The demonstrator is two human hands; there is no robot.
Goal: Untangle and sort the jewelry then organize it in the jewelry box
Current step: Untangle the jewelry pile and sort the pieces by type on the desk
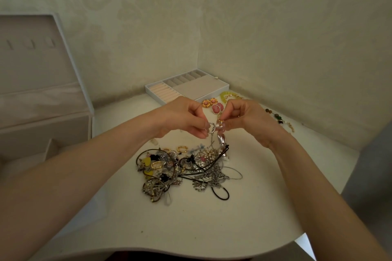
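Observation:
A tangled heap of jewelry [182, 169], with silver chains, dark cords, gold links and yellow pieces, lies on the white table [265, 186]. Above its far edge my left hand [182, 117] pinches a silver ring [211, 127]. Close beside it, my right hand [246, 119] pinches a small gold piece [221, 122]. A silver chain [212, 142] hangs from between the hands down into the heap. The divided tray [188, 88] of the jewelry box lies behind the hands. The tall white jewelry box [40, 82] stands open at the left.
Behind my hands lie pink and gold earrings [212, 105] and a yellow-green bead bracelet [226, 95]. A dark bead strand [277, 118] lies at the right by the wall. Patterned walls meet in a corner behind the tray. The table's curved front edge runs below.

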